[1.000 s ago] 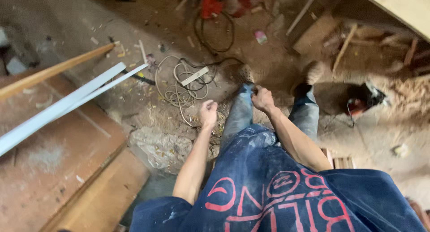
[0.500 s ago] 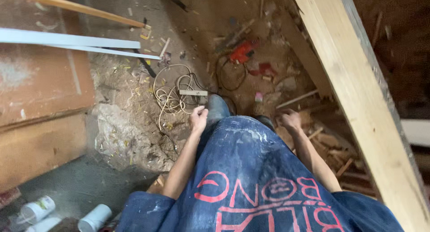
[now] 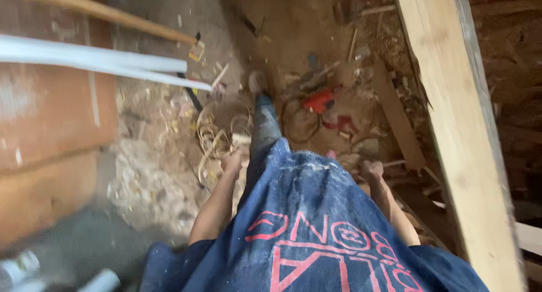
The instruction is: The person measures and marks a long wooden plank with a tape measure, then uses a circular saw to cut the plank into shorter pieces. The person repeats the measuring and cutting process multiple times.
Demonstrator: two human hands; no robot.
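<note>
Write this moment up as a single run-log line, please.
left hand: empty, above cable coil | right hand: empty, near timber beam | red tool on floor

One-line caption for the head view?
Both hands, left hand and right hand, hang empty above coiled cable on a debris-strewn floor.

A dirt floor (image 3: 169,128) strewn with pale rubble and wood scraps fills the blurred view. Left of it lie flat reddish-brown wooden boards (image 3: 51,128), with long white plastic strips (image 3: 96,63) and a thin light wooden pole (image 3: 107,12) across them. Right of the floor a broad pale timber beam (image 3: 457,128) runs diagonally. Beyond the beam lies shadow.
</note>
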